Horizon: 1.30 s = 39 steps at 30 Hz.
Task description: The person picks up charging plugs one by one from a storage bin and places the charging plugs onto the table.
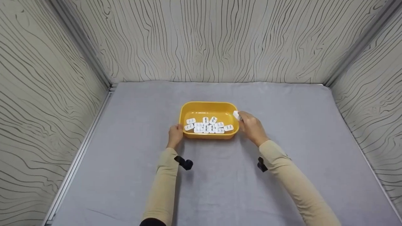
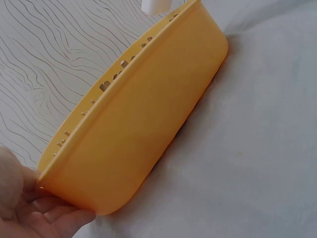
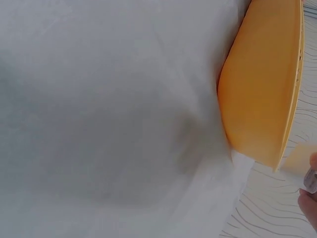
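A yellow plastic basin (image 1: 209,136) rests on the grey cloth, with several small white blocks (image 1: 207,128) bearing dark marks inside, gathered along its near side. My left hand (image 1: 175,136) grips the basin's left end, its fingers against the outer wall in the left wrist view. At the opposite end, my right hand (image 1: 252,128) pinches a similar small white block (image 1: 236,115) over the right rim. The right wrist view catches only the fingertips (image 3: 308,208) at its edge, beside a greyish part of what they hold.
Grey cloth (image 1: 213,185) covers the table. Wood-grain patterned panels (image 1: 201,40) enclose it at the back and both sides, with metal posts at the back corners. Black camera mounts (image 1: 184,163) sit on both wrists.
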### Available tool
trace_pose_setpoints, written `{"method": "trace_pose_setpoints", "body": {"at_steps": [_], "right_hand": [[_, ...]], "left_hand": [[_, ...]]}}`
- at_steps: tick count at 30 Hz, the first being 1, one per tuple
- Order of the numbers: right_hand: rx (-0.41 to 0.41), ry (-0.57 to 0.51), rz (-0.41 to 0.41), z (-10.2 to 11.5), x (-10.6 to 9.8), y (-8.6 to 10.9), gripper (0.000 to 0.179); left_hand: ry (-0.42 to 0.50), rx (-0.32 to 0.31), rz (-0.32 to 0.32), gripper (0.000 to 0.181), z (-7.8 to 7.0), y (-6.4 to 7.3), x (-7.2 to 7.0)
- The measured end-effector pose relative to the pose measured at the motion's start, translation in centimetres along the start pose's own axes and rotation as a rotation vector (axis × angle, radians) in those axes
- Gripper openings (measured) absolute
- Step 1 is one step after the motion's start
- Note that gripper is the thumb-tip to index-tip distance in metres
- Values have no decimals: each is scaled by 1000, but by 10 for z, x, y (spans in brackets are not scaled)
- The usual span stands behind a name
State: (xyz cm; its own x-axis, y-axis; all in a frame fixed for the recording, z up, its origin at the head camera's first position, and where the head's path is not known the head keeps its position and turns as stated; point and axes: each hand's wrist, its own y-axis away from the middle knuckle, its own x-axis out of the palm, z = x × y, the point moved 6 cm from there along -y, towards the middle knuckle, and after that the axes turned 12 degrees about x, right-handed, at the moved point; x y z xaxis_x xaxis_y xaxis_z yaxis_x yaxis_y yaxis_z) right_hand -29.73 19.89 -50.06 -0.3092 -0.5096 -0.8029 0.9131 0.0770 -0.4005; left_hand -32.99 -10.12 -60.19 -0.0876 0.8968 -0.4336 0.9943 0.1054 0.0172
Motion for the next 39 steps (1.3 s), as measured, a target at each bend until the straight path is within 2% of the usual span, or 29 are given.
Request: {"method": "trace_pose_setpoints", "body": {"at_steps": [2, 4, 7, 16, 18, 19, 20, 24, 25, 26, 27, 29, 31, 32, 34, 35, 39], "right_hand": [[4, 8, -22, -4, -2, 0, 27], [16, 17, -40, -9, -3, 1, 26], [39, 24, -41, -15, -3, 2, 27], [109, 35, 22, -23, 3, 4, 26], [102, 36, 13, -25, 4, 5, 26], [95, 41, 5, -26, 5, 6, 25], [89, 46, -3, -28, 6, 6, 25], [70, 70, -26, -33, 9, 9, 23], [65, 77, -27, -34, 11, 10, 22], [61, 80, -26, -35, 12, 10, 22], [58, 80, -26, -36, 14, 11, 21], [55, 85, -23, -38, 17, 11, 20], [56, 89, -21, -40, 20, 10, 19], [56, 90, -22, -41, 22, 10, 18], [56, 99, -25, -43, 24, 10, 18], [53, 108, -27, -44, 25, 10, 18], [23, 154, -49, -45, 29, 12, 17]], "left_hand": [[-11, 4, -3, 33, -16, 11, -7], [-13, 4, -4, 34, -22, 16, -8], [-12, -16, -8, 35, -21, 18, -8], [7, -46, -15, 34, -20, 17, -11], [33, -31, -7, 34, -15, 13, -10], [36, 4, -8, 36, -14, 12, -11], [48, 47, -27, 38, -2, 3, -6], [37, 94, -30, 42, 40, -24, 9], [34, 116, -33, 43, 39, -24, 8], [38, 122, -42, 43, 53, -32, 14], [31, 113, -41, 42, 54, -32, 14], [30, 118, -38, 43, 47, -28, 11], [29, 104, -45, 40, 28, -17, 4], [32, 81, -45, 39, 27, -16, 5], [28, 19, -18, 35, 2, -1, -3], [26, 18, -20, 34, -4, 3, -5], [-2, 24, -15, 32, -18, 12, -7]]}}
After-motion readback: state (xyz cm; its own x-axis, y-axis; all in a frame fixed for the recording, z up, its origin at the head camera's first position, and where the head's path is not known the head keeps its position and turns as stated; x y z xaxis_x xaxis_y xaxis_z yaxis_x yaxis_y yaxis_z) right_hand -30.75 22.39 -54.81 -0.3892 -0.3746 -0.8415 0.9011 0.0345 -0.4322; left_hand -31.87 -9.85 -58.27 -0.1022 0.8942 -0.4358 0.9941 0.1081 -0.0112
